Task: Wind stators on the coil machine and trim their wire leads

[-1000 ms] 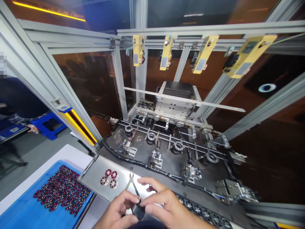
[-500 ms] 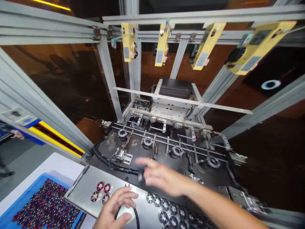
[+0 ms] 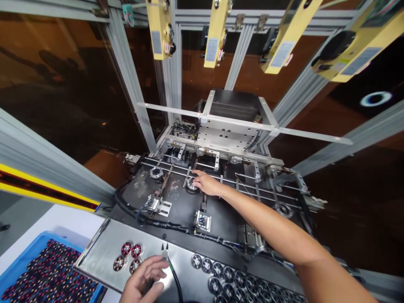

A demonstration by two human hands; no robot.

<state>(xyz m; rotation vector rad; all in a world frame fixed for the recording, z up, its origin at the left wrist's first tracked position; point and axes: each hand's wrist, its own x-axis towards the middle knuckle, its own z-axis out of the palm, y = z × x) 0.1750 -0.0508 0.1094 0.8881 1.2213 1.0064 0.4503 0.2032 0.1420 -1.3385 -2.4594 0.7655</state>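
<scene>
My right hand (image 3: 206,183) reaches far into the machine, fingers pressed together over the second round fixture (image 3: 190,184) on the black deck. What the fingertips hold is hidden. My left hand (image 3: 143,280) rests on the steel plate (image 3: 97,256) at the front, fingers loosely bent and apart, touching the black-handled cutters (image 3: 166,257). Just left of that hand lie several red-and-copper wound discs (image 3: 128,256). Another round fixture (image 3: 156,173) sits left of the right hand.
A blue tray (image 3: 19,273) full of wound discs lies at the bottom left. A row of dark round parts (image 3: 227,277) runs along the front right. Yellow boxes (image 3: 159,27) hang overhead. Aluminium frame posts (image 3: 132,88) and a flat metal bar (image 3: 240,124) surround the deck.
My right hand left the front plate and stretched forward to the second fixture. My left hand set the cutters down on the plate. The view tipped down and to the right.
</scene>
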